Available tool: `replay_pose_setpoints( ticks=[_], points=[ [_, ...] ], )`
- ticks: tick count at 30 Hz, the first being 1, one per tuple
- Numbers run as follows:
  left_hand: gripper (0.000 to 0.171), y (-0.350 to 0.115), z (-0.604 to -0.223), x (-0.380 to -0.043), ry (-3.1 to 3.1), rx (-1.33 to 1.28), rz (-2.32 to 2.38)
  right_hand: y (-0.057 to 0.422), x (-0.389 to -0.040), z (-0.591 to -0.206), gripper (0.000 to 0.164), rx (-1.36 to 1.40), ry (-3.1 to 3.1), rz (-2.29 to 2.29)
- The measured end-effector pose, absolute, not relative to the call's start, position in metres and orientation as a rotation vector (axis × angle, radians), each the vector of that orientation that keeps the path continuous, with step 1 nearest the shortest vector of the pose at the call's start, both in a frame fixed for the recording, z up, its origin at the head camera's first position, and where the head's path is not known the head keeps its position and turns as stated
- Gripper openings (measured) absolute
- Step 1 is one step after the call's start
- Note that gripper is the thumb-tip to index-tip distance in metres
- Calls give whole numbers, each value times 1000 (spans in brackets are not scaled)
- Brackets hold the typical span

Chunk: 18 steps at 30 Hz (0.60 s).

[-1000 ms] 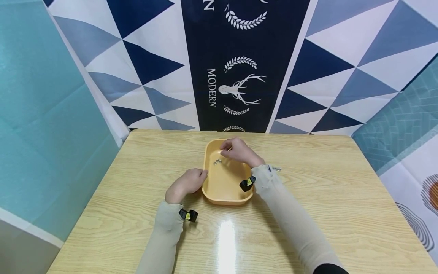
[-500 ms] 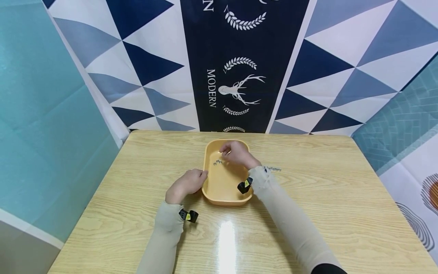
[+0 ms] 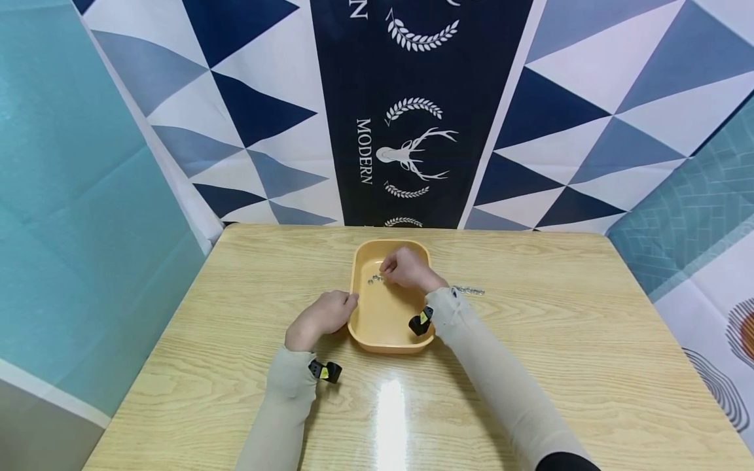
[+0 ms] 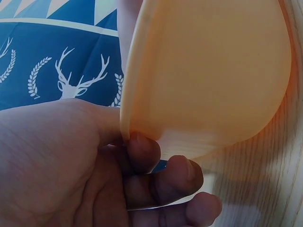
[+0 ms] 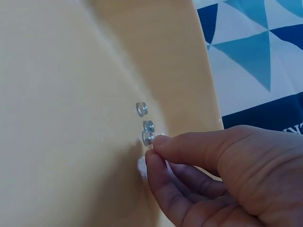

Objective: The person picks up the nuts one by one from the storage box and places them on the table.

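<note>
A yellow-orange plastic tray [image 3: 385, 327] stands at the far middle of the wooden table. My left hand [image 3: 324, 314] grips its left rim, fingers [image 4: 184, 175] bent around the edge in the left wrist view. Inside, near the left wall, lie several small shiny ring-shaped pieces [image 5: 142, 109], nut-like and silvery. My right hand [image 3: 408, 269] reaches down into the tray beside them. In the right wrist view its thumb and index fingertips [image 5: 162, 142] come together right at the edge of the nearest ring [image 5: 147, 137]; I cannot tell whether they pinch it.
On the table [image 3: 530, 327] right of the tray, a row of similar small silvery pieces [image 3: 470, 290] is partly covered by my right sleeve. A patterned cloth with deer prints [image 3: 412, 154] hangs behind the table's far edge.
My right hand has shifted toward me and lower inside the tray, closer to the small rings. More of the row on the table shows. My left hand stays on the rim.
</note>
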<state>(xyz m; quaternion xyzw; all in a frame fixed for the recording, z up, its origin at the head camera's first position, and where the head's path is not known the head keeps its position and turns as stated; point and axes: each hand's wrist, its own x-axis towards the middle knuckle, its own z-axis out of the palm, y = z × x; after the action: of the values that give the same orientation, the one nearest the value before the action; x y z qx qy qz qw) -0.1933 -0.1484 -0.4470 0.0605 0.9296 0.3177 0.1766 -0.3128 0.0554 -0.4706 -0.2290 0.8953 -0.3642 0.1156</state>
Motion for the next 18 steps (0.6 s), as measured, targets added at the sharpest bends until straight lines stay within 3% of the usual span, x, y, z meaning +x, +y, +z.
replay_pose_setpoints(
  ticks=[18],
  points=[
    [48,-149,-450,-194,2633,156,874,47,-304,-465,9,-615,2661,-907]
  ],
)
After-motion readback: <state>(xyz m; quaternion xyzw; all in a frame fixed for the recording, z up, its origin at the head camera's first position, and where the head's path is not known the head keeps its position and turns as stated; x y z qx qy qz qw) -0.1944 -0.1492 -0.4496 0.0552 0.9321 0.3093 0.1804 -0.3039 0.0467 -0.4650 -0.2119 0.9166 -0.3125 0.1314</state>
